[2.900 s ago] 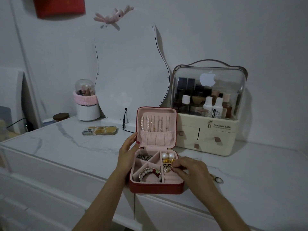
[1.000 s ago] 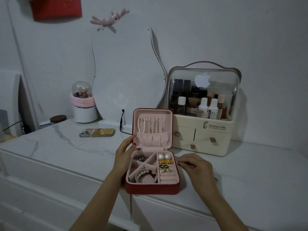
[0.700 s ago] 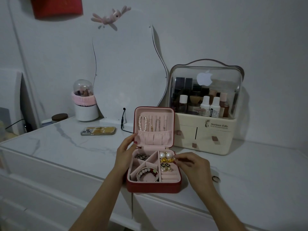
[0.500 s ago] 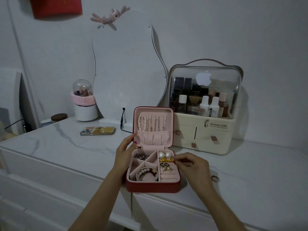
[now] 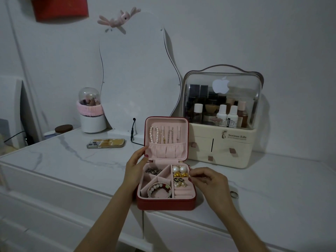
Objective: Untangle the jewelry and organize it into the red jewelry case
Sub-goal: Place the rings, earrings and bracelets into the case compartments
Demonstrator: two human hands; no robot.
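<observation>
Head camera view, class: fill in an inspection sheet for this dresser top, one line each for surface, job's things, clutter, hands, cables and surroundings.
Surface: white marble-look dresser top, drawers below.
Job's things: red jewelry case open, lid upright; pearl strand and chains hang in the lid; pearl earrings, gold pieces and a beaded bracelet lie in separate compartments. A ring lies on the top, right of the case.
Clutter: phone, cosmetics organizer, domed brush holder, lidded jar.
Hands: left hand rests against the case's left side; right hand pinches at its right edge, item too small to tell.
Cables: black cable by the mirror.
Surroundings: wavy mirror, white wall.
</observation>
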